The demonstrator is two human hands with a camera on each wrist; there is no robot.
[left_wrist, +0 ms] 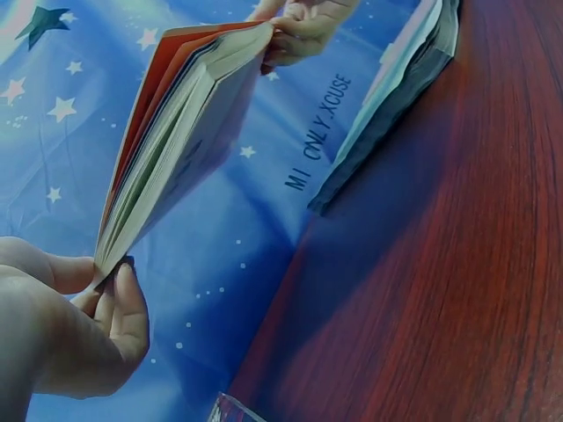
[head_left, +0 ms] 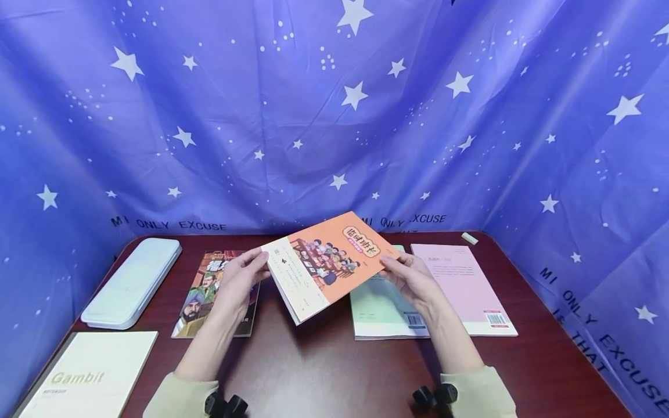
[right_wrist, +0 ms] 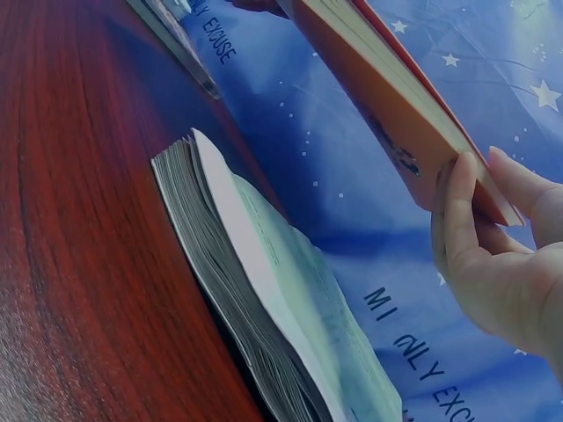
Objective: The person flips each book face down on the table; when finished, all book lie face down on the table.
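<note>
An orange book (head_left: 334, 261) with a cream band and cartoon children on its cover is held tilted above the table. My left hand (head_left: 244, 276) pinches its left corner between thumb and fingers. At the opposite edge my right hand (head_left: 413, 278) pinches it the same way. From the left wrist view, the page edges of the book (left_wrist: 180, 132) show, slightly fanned. In the right wrist view, fingers (right_wrist: 462, 207) lie against the underside of the book (right_wrist: 396, 114). Below the right hand is a green book (head_left: 378, 313); near the left forearm, a comic-style book (head_left: 195, 302).
A pink book (head_left: 465, 284) lies at the right, beside the green one. On the left are a white case (head_left: 133, 284) and a cream Gambit notebook (head_left: 94, 377). A small white eraser-like block (head_left: 469, 238) sits at the back right edge. A blue starry curtain (head_left: 313, 116) hangs behind the table (head_left: 334, 377).
</note>
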